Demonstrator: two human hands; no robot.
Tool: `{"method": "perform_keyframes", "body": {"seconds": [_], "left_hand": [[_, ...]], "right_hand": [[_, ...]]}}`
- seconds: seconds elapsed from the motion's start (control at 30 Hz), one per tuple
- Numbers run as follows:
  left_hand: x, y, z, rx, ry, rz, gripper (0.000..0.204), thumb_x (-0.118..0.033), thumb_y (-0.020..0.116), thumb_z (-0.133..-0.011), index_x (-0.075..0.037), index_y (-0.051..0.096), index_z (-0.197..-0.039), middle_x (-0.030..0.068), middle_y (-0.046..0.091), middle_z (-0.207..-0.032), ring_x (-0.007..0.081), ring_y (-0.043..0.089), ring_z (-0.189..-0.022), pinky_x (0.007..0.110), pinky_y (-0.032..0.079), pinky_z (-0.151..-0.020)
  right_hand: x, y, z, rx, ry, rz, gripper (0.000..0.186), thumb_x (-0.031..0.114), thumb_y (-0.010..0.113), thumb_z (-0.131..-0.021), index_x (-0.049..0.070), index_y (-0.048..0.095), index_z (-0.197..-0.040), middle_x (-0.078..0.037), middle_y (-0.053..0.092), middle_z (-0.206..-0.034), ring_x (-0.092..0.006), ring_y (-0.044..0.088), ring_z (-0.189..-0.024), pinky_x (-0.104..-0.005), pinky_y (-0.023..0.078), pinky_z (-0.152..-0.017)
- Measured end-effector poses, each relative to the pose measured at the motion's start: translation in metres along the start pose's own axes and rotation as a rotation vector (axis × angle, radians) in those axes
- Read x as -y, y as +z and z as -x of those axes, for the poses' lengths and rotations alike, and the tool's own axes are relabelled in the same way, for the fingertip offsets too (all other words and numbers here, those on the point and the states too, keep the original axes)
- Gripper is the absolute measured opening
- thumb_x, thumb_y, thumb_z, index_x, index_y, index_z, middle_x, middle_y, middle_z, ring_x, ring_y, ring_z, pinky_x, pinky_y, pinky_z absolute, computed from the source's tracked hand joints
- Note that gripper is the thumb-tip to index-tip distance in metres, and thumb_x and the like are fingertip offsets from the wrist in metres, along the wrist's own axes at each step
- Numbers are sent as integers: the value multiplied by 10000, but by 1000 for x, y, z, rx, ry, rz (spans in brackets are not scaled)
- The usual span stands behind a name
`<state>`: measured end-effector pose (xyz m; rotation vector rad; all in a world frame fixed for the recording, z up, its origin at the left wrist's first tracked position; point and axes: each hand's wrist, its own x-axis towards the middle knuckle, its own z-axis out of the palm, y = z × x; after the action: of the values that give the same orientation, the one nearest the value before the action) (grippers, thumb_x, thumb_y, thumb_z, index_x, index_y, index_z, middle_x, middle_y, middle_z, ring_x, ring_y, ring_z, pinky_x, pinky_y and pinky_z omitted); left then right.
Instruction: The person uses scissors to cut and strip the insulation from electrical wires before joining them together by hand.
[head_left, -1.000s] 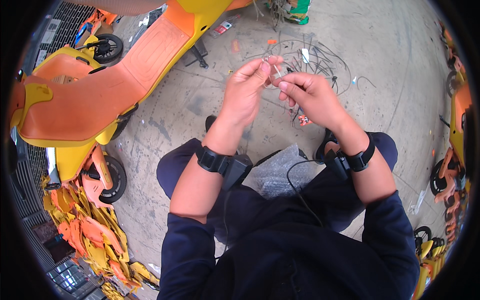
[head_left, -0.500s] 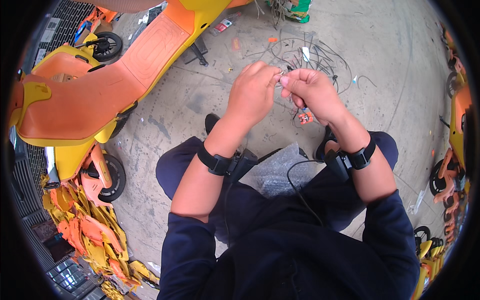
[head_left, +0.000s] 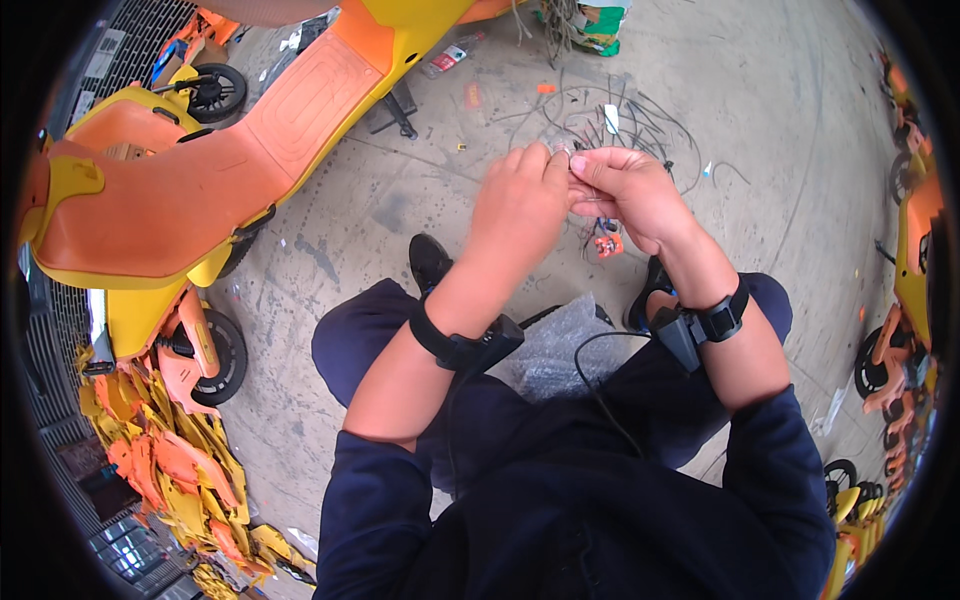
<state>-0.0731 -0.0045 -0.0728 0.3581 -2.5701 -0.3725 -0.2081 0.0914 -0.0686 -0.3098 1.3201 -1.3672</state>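
In front of my knees both hands meet, fingertips nearly touching. My left hand [head_left: 518, 205] is closed in a pinch, its back toward me. Opposite it, my right hand [head_left: 635, 195] pinches with thumb and forefinger. What they grip between them is small and mostly hidden; a thin wire-like strand shows near the fingers. Just below my right hand is a small orange piece [head_left: 608, 244] with dark and metallic bits; whether it hangs or lies on the floor I cannot tell. Beyond the hands, loose black cables [head_left: 655, 125] lie tangled on the concrete.
A yellow and orange scooter body [head_left: 310, 90] takes up the upper left. Broken yellow and orange panels [head_left: 185, 470] are piled at the lower left. Bubble wrap [head_left: 565, 345] lies between my legs. A plastic bottle [head_left: 452, 55] and a green bag [head_left: 600, 28] lie farther off; scooters [head_left: 915, 260] line the right.
My left hand has shifted right and slightly nearer to me, its wrist turning a little. The right hand has moved slightly down, still pinching. The view has tilted slightly.
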Motion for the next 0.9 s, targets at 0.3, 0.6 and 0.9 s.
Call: {"method": "perform_keyframes", "body": {"seconds": [0.3, 0.6, 0.9], "left_hand": [[1, 19, 9, 125, -152, 47, 161, -141, 687, -772, -2, 633, -834, 140, 551, -800, 331, 561, -793, 411, 465, -686], [15, 12, 5, 155, -218, 177, 116, -132, 630, -824, -26, 624, -777, 130, 558, -795, 335, 574, -802, 424, 462, -687], [25, -2, -4, 138, -381, 371, 124, -140, 603, -867, -24, 643, -850, 131, 598, -818, 303, 574, -746, 362, 457, -678]], "right_hand": [[-11, -1, 0, -96, -283, 500, 172, 113, 560, -919, -30, 621, -992, -66, 663, -852, -126, 655, -708, -259, 535, -581], [8, -10, 7, 15, -150, 544, 168, 105, 629, -871, -29, 648, -971, -44, 646, -753, -91, 594, -612, -241, 496, -537], [17, -21, 12, 20, -251, 694, 140, 119, 628, -873, -7, 648, -932, -27, 644, -765, -83, 578, -631, -245, 466, -560]]}}
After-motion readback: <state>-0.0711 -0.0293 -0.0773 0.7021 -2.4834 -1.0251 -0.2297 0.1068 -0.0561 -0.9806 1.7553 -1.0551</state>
